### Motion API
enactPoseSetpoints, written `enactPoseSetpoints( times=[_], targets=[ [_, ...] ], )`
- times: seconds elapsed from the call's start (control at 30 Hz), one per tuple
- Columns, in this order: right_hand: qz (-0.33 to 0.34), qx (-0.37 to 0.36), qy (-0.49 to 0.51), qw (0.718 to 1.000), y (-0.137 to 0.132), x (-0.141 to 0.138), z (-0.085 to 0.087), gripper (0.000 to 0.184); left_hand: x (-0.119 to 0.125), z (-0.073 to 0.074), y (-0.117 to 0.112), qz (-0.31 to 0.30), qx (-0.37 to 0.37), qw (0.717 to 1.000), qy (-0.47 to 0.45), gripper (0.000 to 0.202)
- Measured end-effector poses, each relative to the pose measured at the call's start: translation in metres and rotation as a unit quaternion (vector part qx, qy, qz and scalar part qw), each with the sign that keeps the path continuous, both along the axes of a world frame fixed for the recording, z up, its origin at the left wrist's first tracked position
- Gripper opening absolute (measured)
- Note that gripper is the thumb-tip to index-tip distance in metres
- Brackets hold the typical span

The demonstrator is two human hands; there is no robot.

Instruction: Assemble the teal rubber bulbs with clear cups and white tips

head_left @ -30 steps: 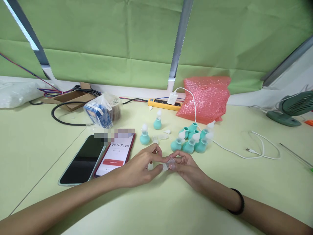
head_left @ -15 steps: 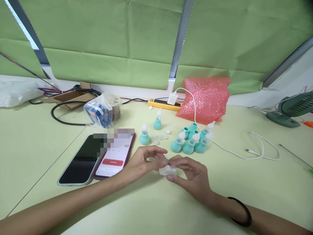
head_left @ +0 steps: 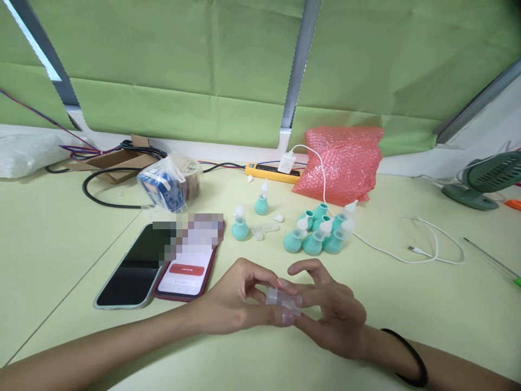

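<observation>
Between my two hands, low over the table, is a small clear plastic tube-like piece [head_left: 275, 296]. My left hand [head_left: 240, 298] pinches it with thumb and fingers from the left. From the right, my right hand [head_left: 331, 309] has its thumb and fingers on the other end, one finger raised; the fingertips partly hide the piece. Beyond my hands stand two teal bulbs with clear tops, a nearer one [head_left: 240, 228] and a farther one [head_left: 261, 205]. Loose clear plastic parts [head_left: 266, 230] and a small white tip [head_left: 278, 218] lie beside them.
Several teal bulbs [head_left: 313, 243] cluster to the right, some with white tips. At left lie a black-screened phone [head_left: 126, 277] and a lit phone [head_left: 183, 279]. Behind are a bagged blue box [head_left: 165, 187], yellow power strip [head_left: 268, 174] and pink bubble-wrap bag [head_left: 342, 163]. A white cable [head_left: 378, 251] runs right.
Both hands have come slightly closer to me with the clear piece. My left thumb now lies along its near side, and the right fingers have spread and shifted on it.
</observation>
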State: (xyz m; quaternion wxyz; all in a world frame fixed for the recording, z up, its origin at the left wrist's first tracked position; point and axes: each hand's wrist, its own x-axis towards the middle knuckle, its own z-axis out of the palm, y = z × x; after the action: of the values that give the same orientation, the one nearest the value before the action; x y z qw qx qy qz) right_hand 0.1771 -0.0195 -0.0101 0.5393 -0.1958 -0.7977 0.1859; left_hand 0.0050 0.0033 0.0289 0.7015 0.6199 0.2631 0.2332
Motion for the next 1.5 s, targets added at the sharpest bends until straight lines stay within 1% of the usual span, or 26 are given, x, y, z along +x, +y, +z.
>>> enactPoseSetpoints(
  times=[0.1,0.2,0.3,0.4,0.57,0.7,0.87,0.93,0.97,1.03,1.07,1.1,1.13,1.2,1.3,1.4,1.5],
  targets=[
    [0.011,0.029,-0.014,0.999,-0.001,0.002,0.004,0.04,0.0,0.009,-0.004,0.004,0.099,0.995,0.02,0.007],
    [0.014,0.04,-0.015,0.999,-0.002,0.001,0.007,0.037,-0.001,0.011,-0.008,0.015,0.179,0.983,0.038,0.008],
    [0.014,0.041,-0.028,0.999,-0.003,0.0,0.01,0.039,-0.001,0.008,-0.011,0.025,0.231,0.971,0.053,0.012],
    [0.002,0.028,-0.053,0.998,-0.005,0.001,0.009,0.047,-0.001,0.006,-0.014,0.042,0.264,0.962,0.052,0.012],
    [-0.015,0.018,-0.072,0.997,-0.005,0.006,0.007,0.053,0.002,0.007,-0.012,0.08,0.27,0.957,0.065,0.014],
    [-0.014,0.025,-0.072,0.997,-0.004,0.006,0.008,0.055,0.004,0.009,-0.01,0.076,0.261,0.959,0.078,0.019],
    [-0.025,0.053,-0.095,0.994,-0.005,0.01,0.013,0.064,0.001,0.011,-0.01,0.061,0.239,0.967,0.058,0.014],
    [-0.038,0.059,-0.074,0.995,-0.003,0.015,0.018,0.065,0.0,0.011,-0.01,0.068,0.241,0.967,0.055,0.019],
    [-0.05,0.064,-0.05,0.995,-0.001,0.019,0.022,0.062,0.0,0.011,-0.01,0.071,0.246,0.965,0.055,0.021],
    [-0.09,0.08,-0.002,0.993,0.005,0.028,0.034,0.051,-0.001,0.011,-0.009,0.074,0.256,0.962,0.058,0.02],
    [-0.108,0.113,0.017,0.987,0.01,0.033,0.042,0.047,-0.001,0.01,-0.009,0.074,0.258,0.962,0.057,0.019],
    [-0.128,0.14,0.015,0.982,0.014,0.038,0.049,0.042,-0.001,0.01,-0.009,0.073,0.257,0.962,0.055,0.02],
    [-0.155,0.124,0.0,0.98,0.018,0.044,0.057,0.038,-0.002,0.01,-0.008,0.074,0.255,0.962,0.055,0.02],
    [-0.209,0.041,-0.054,0.976,0.026,0.055,0.071,0.028,-0.003,0.01,-0.008,0.079,0.249,0.964,0.056,0.022],
    [-0.275,-0.094,-0.155,0.944,0.036,0.071,0.085,0.023,-0.002,0.01,-0.009,0.091,0.245,0.963,0.072,0.021],
    [-0.28,-0.174,-0.231,0.915,0.048,0.077,0.092,0.027,0.001,0.008,-0.01,0.101,0.252,0.958,0.093,0.021],
    [-0.239,-0.221,-0.318,0.89,0.066,0.073,0.095,0.033,0.005,0.005,-0.01,0.111,0.25,0.956,0.108,0.023]
  ],
)
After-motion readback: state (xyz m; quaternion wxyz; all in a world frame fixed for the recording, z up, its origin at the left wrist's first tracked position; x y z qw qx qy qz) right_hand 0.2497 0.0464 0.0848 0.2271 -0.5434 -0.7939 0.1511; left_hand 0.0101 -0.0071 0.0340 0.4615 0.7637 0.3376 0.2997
